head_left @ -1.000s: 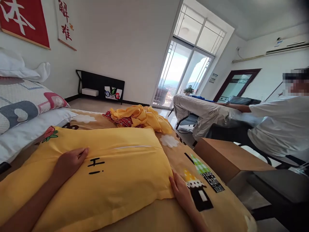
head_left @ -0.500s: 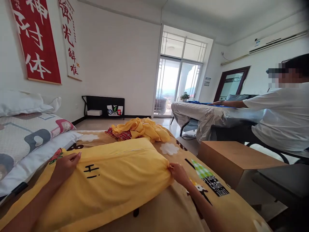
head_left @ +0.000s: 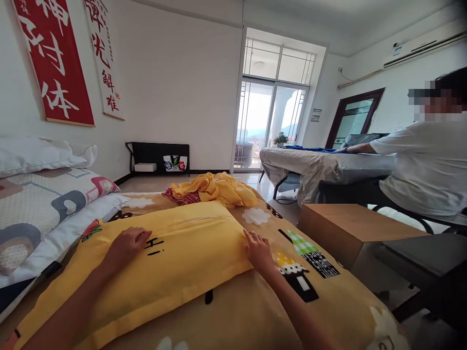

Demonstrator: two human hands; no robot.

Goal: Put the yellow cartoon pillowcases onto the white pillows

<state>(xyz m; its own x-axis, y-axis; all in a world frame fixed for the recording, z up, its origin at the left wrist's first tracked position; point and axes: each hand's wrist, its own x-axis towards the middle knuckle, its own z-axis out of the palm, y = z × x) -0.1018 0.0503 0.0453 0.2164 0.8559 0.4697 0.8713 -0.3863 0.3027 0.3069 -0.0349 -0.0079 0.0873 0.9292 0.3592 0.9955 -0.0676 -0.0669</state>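
A yellow pillow with black "Hi!" lettering and a red flower at its far left corner lies across the bed. My left hand rests on its top beside the lettering, fingers slightly bent and not pinching the cloth. At the pillow's right end, my right hand touches the edge with its fingers loosely stretched out. The pillow's right side is fairly smooth under that hand. Beyond it lies a crumpled heap of yellow cloth, with a red checked piece at its left.
The patterned tan bedding spreads beneath. White and patterned pillows are stacked at left. A cardboard box and dark stool stand right of the bed. Behind them a person works at a plastic-covered table.
My right hand has let go of the bunched pillow end, which has flattened out. My left hand has released the cloth at the upper left and moved right, towards the lettering.
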